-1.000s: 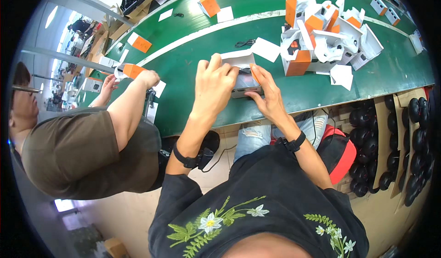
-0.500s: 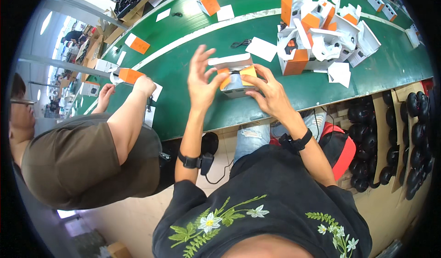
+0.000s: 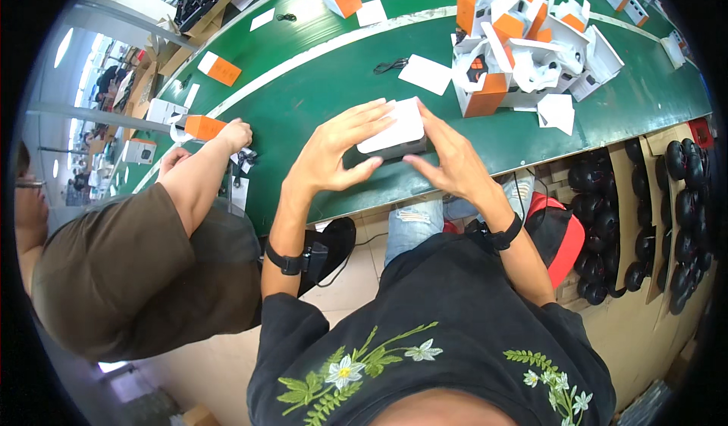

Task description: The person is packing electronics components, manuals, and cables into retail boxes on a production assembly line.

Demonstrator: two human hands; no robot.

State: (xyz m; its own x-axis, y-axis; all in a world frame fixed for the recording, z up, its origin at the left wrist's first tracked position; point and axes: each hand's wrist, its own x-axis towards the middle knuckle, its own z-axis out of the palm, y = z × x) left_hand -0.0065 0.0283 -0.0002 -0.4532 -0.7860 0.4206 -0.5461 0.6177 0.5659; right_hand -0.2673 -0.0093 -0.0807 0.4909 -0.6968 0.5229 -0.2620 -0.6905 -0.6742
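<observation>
A small white carton point(image 3: 404, 128) with a grey front side lies on the green bench in front of me, its lid down flat. My left hand point(image 3: 334, 144) cups its left side, fingers stretched over the lid's far left part and thumb by the near left corner. On the other side, my right hand point(image 3: 453, 153) has its fingers along the right edge and its thumb at the near face. Both hands close around the carton from either side. What is inside is hidden.
A pile of orange-and-white boxes point(image 3: 485, 103) with white wrapping stands at the right. Papers point(image 3: 425, 75) and a black cable point(image 3: 390, 66) lie beyond my hands. A co-worker point(image 3: 144, 251) at my left handles an orange box point(image 3: 205, 128). Black rounded parts point(image 3: 595, 229) stand below the bench at right.
The carton's raised flap has come down, covering the orange inner flaps and contents. My left hand has dropped from above onto the carton's left side; my right hand stays at the right side.
</observation>
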